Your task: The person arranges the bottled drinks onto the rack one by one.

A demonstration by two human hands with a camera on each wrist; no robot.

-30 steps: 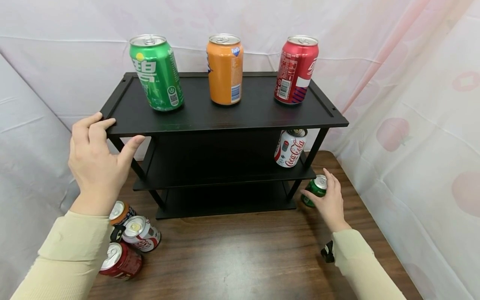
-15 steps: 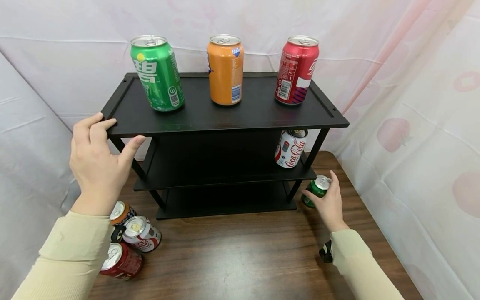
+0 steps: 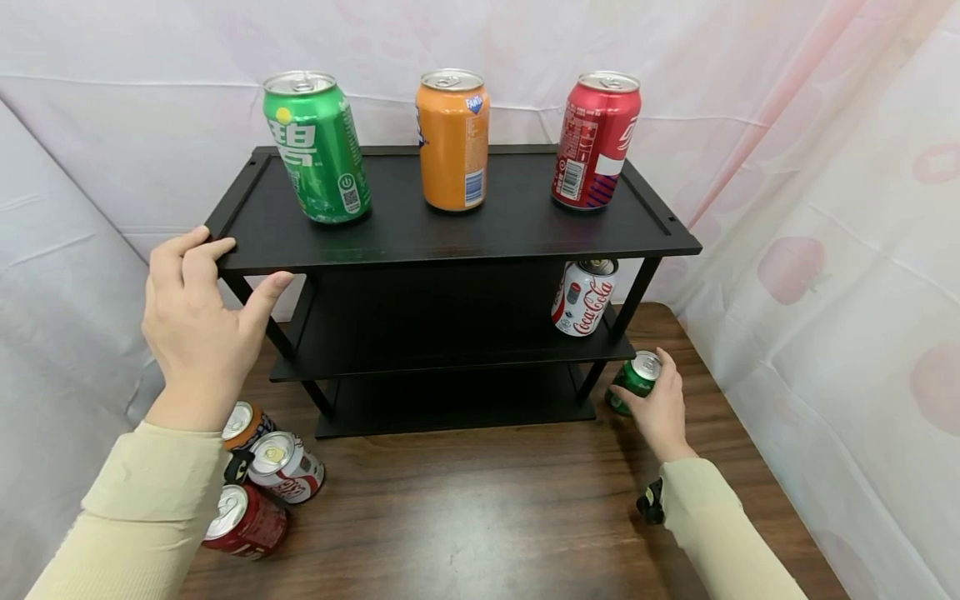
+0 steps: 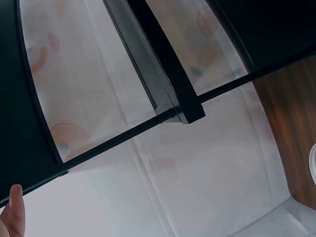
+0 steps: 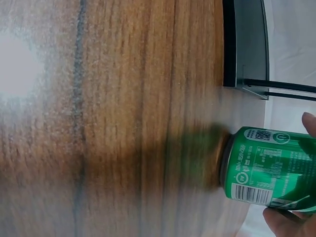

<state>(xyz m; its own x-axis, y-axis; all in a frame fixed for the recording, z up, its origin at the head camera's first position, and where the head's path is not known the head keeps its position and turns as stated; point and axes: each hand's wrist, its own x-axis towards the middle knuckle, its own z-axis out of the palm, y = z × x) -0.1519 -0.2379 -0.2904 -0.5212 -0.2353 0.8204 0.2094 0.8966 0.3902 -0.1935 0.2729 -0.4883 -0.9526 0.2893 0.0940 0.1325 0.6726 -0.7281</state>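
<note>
My left hand [image 3: 198,321] rests on the front left corner of a black three-tier shelf [image 3: 390,250], fingers on the top board and thumb held out along its front edge. In the left wrist view only a digit [image 4: 16,210] shows by the board. At the shelf's lower right, my right hand [image 3: 660,408] holds a green soda can [image 3: 633,382] between thumb and fingers. The right wrist view has this can [image 5: 269,168] with its base at the wooden table and fingertips [image 5: 281,222] against its side.
On the top board stand a green can [image 3: 318,150], an orange Fanta can [image 3: 452,142] and a red can [image 3: 596,142]. A white Coca-Cola can [image 3: 583,298] is on the middle board. Orange [image 3: 251,425], white [image 3: 288,468] and dark red [image 3: 251,525] cans stand at left.
My right hand's fingers have shifted and closed in around the green can on the table. The left hand stays at the shelf corner.
</note>
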